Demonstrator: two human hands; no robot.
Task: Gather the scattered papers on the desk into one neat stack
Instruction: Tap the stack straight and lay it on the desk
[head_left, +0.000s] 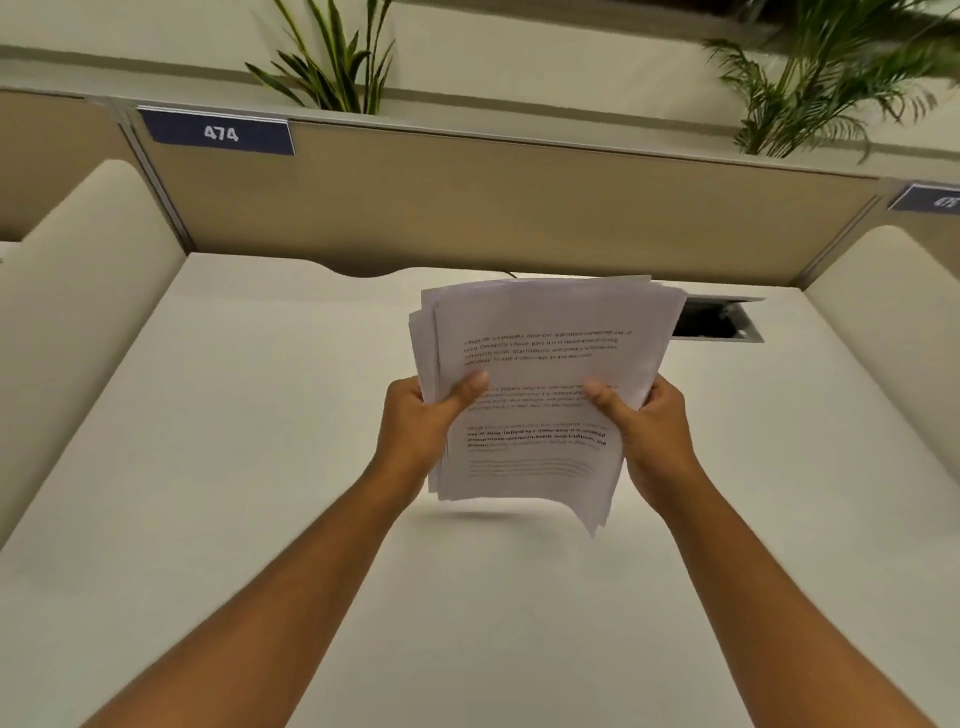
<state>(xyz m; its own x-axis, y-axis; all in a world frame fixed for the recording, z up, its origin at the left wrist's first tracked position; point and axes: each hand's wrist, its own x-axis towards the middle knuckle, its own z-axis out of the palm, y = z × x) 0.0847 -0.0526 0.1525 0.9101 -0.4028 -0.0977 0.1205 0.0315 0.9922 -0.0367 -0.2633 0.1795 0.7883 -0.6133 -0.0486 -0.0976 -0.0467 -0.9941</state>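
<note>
My left thumb (470, 387) presses flat on the front of the bundle of white printed paper sheets (545, 364), the other left fingers wrapped behind it out of sight, so the left hand (421, 421) is clamped on the bundle's left edge. Right thumb (602, 397) does the same on the front, right hand (652, 436) clamped on the right edge, its fingers hidden behind too. The sheets are held up off the surface, tilted toward me, text side facing the camera; edges are not flush, several sheets fan out at the top left and the bottom right corner droops. A soft shadow lies on the pale cream desk top (260, 467) just under the bundle's lower edge. Both bare forearms run in from the bottom corners. Behind the bundle, on the right, an open grey cable hatch (722, 322) sits in the desk, partly hidden by the sheets. Further back stands the tan fabric partition panel (519, 208), with a dark blue label reading 474 (221, 133) at its upper left. Green leafy plants (332, 62) rise above the panel, blurred on the right.
</note>
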